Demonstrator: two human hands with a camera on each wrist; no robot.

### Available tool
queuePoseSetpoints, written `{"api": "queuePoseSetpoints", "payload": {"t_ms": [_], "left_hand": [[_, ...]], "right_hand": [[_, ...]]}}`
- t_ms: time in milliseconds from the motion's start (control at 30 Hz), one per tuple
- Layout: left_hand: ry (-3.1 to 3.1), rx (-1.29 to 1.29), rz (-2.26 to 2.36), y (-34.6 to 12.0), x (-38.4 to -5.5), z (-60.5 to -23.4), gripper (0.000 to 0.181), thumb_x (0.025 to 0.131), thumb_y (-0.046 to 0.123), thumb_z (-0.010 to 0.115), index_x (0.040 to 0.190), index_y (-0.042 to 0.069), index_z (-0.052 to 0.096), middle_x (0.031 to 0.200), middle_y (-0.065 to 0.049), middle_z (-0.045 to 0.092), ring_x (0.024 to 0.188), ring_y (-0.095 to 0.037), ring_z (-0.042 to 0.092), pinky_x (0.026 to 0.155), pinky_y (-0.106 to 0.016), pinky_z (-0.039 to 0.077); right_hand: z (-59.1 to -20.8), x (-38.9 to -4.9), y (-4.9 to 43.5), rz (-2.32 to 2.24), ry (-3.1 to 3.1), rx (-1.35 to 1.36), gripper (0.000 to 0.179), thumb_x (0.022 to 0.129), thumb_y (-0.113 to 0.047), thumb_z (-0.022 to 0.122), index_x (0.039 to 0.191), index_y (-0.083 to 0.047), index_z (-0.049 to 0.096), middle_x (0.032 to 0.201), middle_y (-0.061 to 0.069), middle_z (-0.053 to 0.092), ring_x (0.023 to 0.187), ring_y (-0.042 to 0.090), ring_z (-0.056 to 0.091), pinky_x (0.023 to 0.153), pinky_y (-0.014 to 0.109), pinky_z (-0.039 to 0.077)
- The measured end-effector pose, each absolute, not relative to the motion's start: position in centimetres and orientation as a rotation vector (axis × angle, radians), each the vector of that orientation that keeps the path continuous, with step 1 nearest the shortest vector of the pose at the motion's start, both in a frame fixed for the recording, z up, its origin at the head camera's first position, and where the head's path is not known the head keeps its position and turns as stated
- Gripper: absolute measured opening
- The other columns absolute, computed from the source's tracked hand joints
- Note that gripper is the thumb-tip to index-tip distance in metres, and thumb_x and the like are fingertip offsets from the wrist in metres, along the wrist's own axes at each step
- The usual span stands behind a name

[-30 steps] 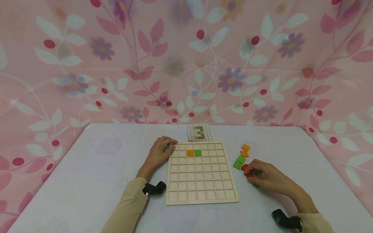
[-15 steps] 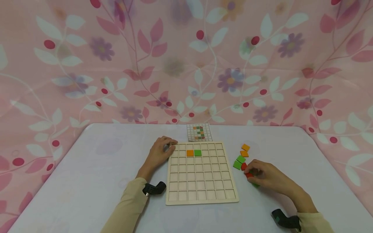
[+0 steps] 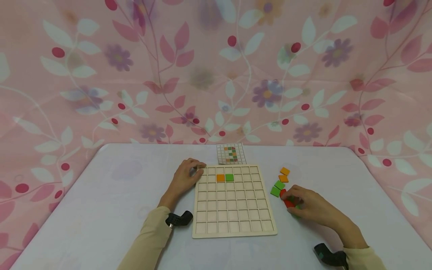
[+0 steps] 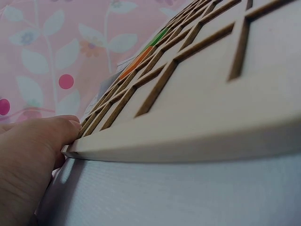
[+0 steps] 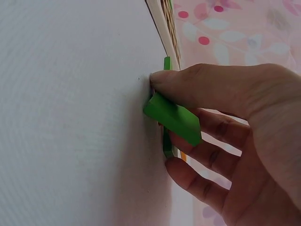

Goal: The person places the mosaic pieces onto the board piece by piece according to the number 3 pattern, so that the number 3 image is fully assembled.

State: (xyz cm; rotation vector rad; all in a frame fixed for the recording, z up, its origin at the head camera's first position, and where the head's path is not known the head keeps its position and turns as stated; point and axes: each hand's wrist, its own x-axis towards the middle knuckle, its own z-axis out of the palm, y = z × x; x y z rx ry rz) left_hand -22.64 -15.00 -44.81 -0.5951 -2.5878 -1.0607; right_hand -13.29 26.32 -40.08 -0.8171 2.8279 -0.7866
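At its far left corner, a pale wooden grid board (image 3: pixel 238 235) is held by my left hand (image 3: pixel 183 176). The left wrist view shows a digit of that hand (image 4: pixel 33 155) on the rim. An orange tile (image 3: pixel 220 178) and a green tile (image 3: pixel 229 177) lie side by side in the board's second row. Right of the board, my right hand (image 3: pixel 314 206) pinches a red tile (image 3: pixel 289 203) between thumb and finger, low over the table. Up close in the right wrist view, a green tile (image 5: pixel 174 120) stands tilted by the thumb; other tiles are partly hidden by the fingers.
A small printed grid card (image 3: pixel 231 153) with coloured squares lies behind the board. Loose orange tiles (image 3: pixel 285 171) and green tiles (image 3: pixel 279 185) lie right of the board, beside another red tile (image 3: pixel 282 193). A floral cloth (image 3: pixel 216 75) hangs behind the white table (image 3: pixel 128 210).
The right fingers have shifted slightly among the red tiles, and more of the pinched red tile shows between them. My left hand and the board stay where they were.
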Motion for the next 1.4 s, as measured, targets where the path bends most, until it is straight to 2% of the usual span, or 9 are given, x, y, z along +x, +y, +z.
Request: {"api": "queuePoseSetpoints", "payload": {"t_ms": [300, 600, 867, 1200, 1400], "left_hand": [[-2.596, -0.580, -1.053, -14.9, -22.6, -44.8, 0.018, 0.089, 0.017, 0.064, 0.105, 0.014, 0.072, 0.103, -0.005, 0.064, 0.095, -0.023, 0.054, 0.084, -0.042, 0.043], [-2.580, -0.580, -1.046, -14.9, -22.7, -45.0, 0.017, 0.089, 0.017, 0.064, 0.104, 0.013, 0.072, 0.102, -0.005, 0.064, 0.094, -0.023, 0.054, 0.083, -0.043, 0.043], [-2.587, -0.585, -1.057, -14.9, -22.6, -44.8, 0.018, 0.089, 0.017, 0.065, 0.105, 0.013, 0.072, 0.103, -0.006, 0.065, 0.095, -0.024, 0.055, 0.085, -0.043, 0.043], [-2.585, -0.587, -1.050, -14.9, -22.6, -44.9, 0.017, 0.089, 0.014, 0.064, 0.104, 0.012, 0.072, 0.103, -0.007, 0.065, 0.096, -0.024, 0.055, 0.085, -0.043, 0.043], [-2.559, -0.600, -1.039, -14.9, -22.6, -45.0, 0.017, 0.088, 0.014, 0.064, 0.104, 0.012, 0.072, 0.102, -0.006, 0.065, 0.095, -0.023, 0.055, 0.083, -0.044, 0.043]], "right_hand": [[-40.1, -13.2, 26.1, -0.745, 2.870, -0.858, 0.024, 0.076, -0.012, 0.075, 0.099, -0.017, 0.069, 0.093, -0.011, 0.058, 0.077, -0.001, 0.051, 0.066, 0.020, 0.046], [-40.2, -13.1, 25.9, -0.729, 2.932, -0.864, 0.025, 0.076, -0.013, 0.077, 0.097, -0.023, 0.067, 0.095, -0.012, 0.058, 0.081, 0.003, 0.050, 0.067, 0.020, 0.046], [-40.4, -13.1, 25.6, -0.694, 3.029, -0.871, 0.026, 0.075, -0.016, 0.078, 0.097, -0.024, 0.066, 0.097, -0.015, 0.061, 0.087, 0.003, 0.055, 0.076, 0.028, 0.050], [-40.2, -13.5, 25.1, -0.840, 2.999, -0.884, 0.027, 0.075, -0.008, 0.077, 0.097, -0.018, 0.065, 0.088, -0.013, 0.058, 0.075, -0.003, 0.051, 0.068, 0.024, 0.048], [-40.0, -13.9, 24.9, -0.813, 3.005, -0.835, 0.027, 0.076, -0.010, 0.077, 0.098, -0.019, 0.065, 0.085, -0.015, 0.055, 0.075, -0.003, 0.051, 0.067, 0.024, 0.048]]}}
